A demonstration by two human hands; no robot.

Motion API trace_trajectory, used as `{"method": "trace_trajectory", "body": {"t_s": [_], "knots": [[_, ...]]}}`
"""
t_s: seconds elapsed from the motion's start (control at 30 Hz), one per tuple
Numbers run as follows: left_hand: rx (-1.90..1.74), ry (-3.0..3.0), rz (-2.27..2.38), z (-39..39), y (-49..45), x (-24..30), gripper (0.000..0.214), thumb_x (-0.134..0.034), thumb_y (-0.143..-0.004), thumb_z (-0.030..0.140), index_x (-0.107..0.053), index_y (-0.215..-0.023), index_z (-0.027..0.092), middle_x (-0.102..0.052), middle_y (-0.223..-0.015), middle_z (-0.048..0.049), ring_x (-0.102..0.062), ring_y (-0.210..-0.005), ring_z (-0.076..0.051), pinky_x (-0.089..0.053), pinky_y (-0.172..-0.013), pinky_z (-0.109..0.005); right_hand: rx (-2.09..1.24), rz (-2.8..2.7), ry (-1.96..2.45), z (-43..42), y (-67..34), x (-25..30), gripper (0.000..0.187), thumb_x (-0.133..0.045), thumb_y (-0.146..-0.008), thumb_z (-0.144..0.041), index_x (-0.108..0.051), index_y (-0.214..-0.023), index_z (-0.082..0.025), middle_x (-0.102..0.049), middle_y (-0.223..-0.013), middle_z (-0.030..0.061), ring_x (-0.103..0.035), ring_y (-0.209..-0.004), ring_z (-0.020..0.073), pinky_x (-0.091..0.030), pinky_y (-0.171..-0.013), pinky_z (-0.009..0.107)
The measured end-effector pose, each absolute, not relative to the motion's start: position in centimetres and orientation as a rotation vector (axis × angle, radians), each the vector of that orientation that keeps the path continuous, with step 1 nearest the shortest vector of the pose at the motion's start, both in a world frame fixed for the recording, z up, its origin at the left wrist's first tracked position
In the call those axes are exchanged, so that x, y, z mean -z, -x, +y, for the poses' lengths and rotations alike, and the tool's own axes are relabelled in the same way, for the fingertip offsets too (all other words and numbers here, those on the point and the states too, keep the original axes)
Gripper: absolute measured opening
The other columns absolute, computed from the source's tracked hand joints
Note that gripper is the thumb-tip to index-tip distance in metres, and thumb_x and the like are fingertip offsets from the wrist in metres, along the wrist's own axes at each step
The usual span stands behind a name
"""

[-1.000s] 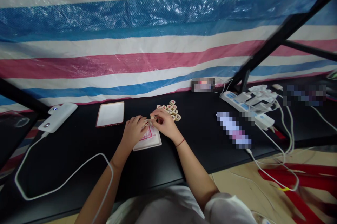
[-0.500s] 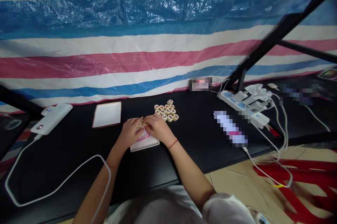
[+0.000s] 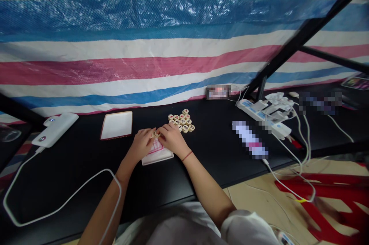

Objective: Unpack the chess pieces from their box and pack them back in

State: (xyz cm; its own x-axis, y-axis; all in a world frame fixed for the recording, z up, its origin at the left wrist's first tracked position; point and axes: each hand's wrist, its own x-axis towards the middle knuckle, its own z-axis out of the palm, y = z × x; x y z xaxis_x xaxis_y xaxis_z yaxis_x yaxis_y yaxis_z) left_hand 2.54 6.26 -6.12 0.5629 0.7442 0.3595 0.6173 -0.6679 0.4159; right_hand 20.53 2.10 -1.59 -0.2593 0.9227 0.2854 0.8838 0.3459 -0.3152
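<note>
My left hand and my right hand meet over a small white box with pink lines on the black table. Between the fingertips of both hands sits a round wooden game piece. Just beyond my right hand lies a cluster of several round wooden pieces with red and black marks. A white lid with a reddish rim lies flat to the left of my hands.
Two white power banks sit far left with a white cable looping toward me. A power strip with plugs and cords is at right. A striped tarp hangs behind; red plastic furniture stands on the floor.
Both hands lowered slightly toward the box and drew closer together around the wooden piece; the view shifted a little to the right.
</note>
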Motion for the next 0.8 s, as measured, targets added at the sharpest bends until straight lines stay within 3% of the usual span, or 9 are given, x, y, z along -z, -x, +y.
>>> {"method": "trace_trajectory", "body": {"t_s": [0.23,0.43,0.57,0.67,0.8], "knots": [[-0.722,-2.568,1.191,6.0,-2.7,4.8,0.039,-0.054,-0.086,0.028,-0.057,-0.125,0.021,-0.064,-0.115,-0.0086,-0.056,-0.109,-0.026,-0.046,-0.096,-0.042,-0.256,-2.094,1.414,1.7,-20.8,1.0,0.022,-0.06,-0.083,-0.016,-0.064,-0.103,-0.02,-0.063,-0.098,0.0061,-0.052,-0.093,0.022,-0.04,-0.088,0.036],[-0.565,-2.605,1.336,5.7,-4.4,3.0,0.035,-0.059,-0.087,0.036,-0.062,-0.12,0.026,-0.065,-0.11,-0.007,-0.057,-0.103,-0.026,-0.044,-0.089,-0.04,-0.266,-1.77,1.348,2.0,-21.9,0.9,0.021,-0.049,-0.084,-0.013,-0.063,-0.097,-0.021,-0.064,-0.095,0.006,-0.057,-0.095,0.0217,-0.045,-0.089,0.035],[-0.491,-2.628,1.349,5.5,-5.0,2.7,0.028,-0.057,-0.09,0.035,-0.064,-0.116,0.026,-0.066,-0.106,-0.0063,-0.059,-0.098,-0.025,-0.044,-0.082,-0.037,-0.127,-1.507,1.641,3.4,-24.8,0.6,0.019,-0.046,-0.087,-0.019,-0.063,-0.095,-0.018,-0.063,-0.095,0.0085,-0.059,-0.089,0.0214,-0.046,-0.084,0.033],[-0.444,-2.646,1.334,5.4,-4.9,2.8,0.029,-0.053,-0.092,0.032,-0.062,-0.119,0.026,-0.067,-0.106,-0.0058,-0.059,-0.098,-0.024,-0.044,-0.08,-0.036,-0.05,-1.414,1.998,5.6,-27.6,-0.1,0.025,-0.048,-0.087,-0.024,-0.063,-0.105,-0.017,-0.062,-0.104,0.0114,-0.061,-0.091,0.0232,-0.046,-0.082,0.034],[-0.437,-2.662,1.338,5.4,-4.7,2.8,0.032,-0.055,-0.091,0.032,-0.061,-0.121,0.025,-0.067,-0.108,-0.0064,-0.058,-0.099,-0.025,-0.044,-0.079,-0.035,-0.189,-1.502,2.364,9.1,-29.7,-0.8,0.035,-0.052,-0.086,-0.03,-0.061,-0.117,-0.017,-0.061,-0.113,0.0152,-0.063,-0.095,0.026,-0.046,-0.082,0.035]]}}
